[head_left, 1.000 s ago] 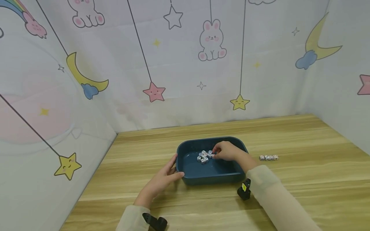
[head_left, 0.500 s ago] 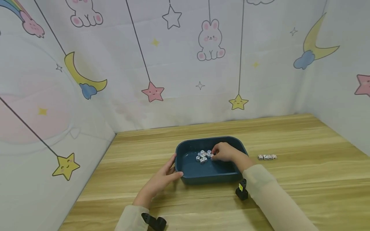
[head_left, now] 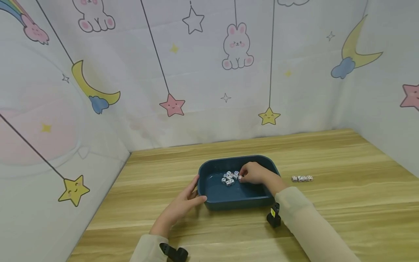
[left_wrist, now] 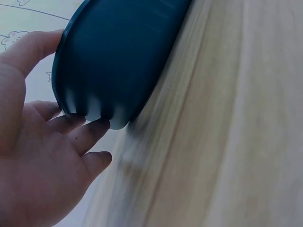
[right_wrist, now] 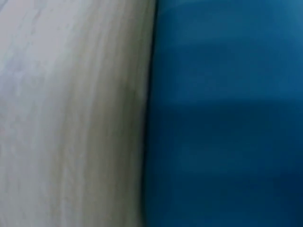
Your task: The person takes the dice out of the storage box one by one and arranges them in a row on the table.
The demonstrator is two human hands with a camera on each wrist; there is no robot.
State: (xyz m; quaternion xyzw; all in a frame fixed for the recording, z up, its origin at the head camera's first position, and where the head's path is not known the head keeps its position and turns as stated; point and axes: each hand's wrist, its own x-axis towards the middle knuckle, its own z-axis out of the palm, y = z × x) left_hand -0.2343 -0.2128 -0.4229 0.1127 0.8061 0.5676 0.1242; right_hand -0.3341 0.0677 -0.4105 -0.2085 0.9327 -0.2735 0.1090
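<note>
A dark blue rectangular tray [head_left: 240, 203] stands on the table, with several white dice [head_left: 229, 177] clustered on its floor. Inside it, my right hand [head_left: 255, 173] reaches down with bent fingers and pinches one die [head_left: 240, 178] at the cluster's right side. The right wrist view shows only the tray's blue outer wall [right_wrist: 222, 118] up close, so that hand is hidden there. My left hand [head_left: 183, 203] rests against the tray's left end. In the left wrist view, its fairly straight fingers [left_wrist: 90, 135] touch the outer wall and the thumb lies at the rim.
On the wooden table [head_left: 347, 211], a short row of dice [head_left: 302, 178] lies right of the tray. A printed cloth [head_left: 209, 80] with stars, moons and rabbits hangs behind and at the sides. Each wrist carries a small black camera [head_left: 274, 215].
The view shifts slightly. Both hands keep almost the same places, the left at the tray's end and the right among the dice. The row of dice is unchanged.
</note>
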